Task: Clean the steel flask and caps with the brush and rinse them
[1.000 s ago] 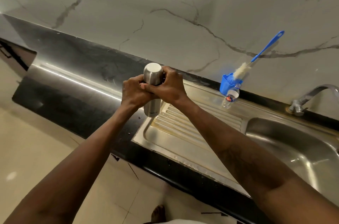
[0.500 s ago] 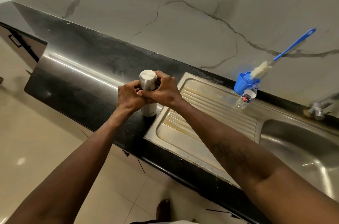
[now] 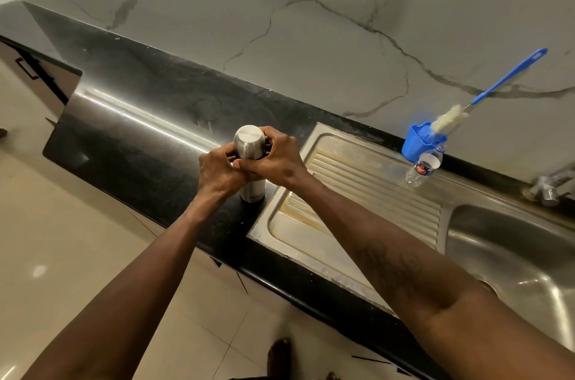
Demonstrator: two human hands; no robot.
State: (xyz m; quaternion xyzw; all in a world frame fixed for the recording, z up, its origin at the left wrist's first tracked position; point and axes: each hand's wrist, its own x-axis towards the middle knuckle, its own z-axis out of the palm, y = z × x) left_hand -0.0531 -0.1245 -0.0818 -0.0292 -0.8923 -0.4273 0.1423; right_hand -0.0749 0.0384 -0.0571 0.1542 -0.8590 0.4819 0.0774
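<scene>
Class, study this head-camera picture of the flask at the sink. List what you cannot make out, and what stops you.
1. Head view: the join between the steel flask and its cap is covered by the left hand and right hand.
2. Head view: the tap has its spout cut off by the right edge.
3. Head view: the small bottle has a label too small to read.

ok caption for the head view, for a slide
Left hand and right hand grip the steel flask upright on the black counter; brush stands in the blue cup
</scene>
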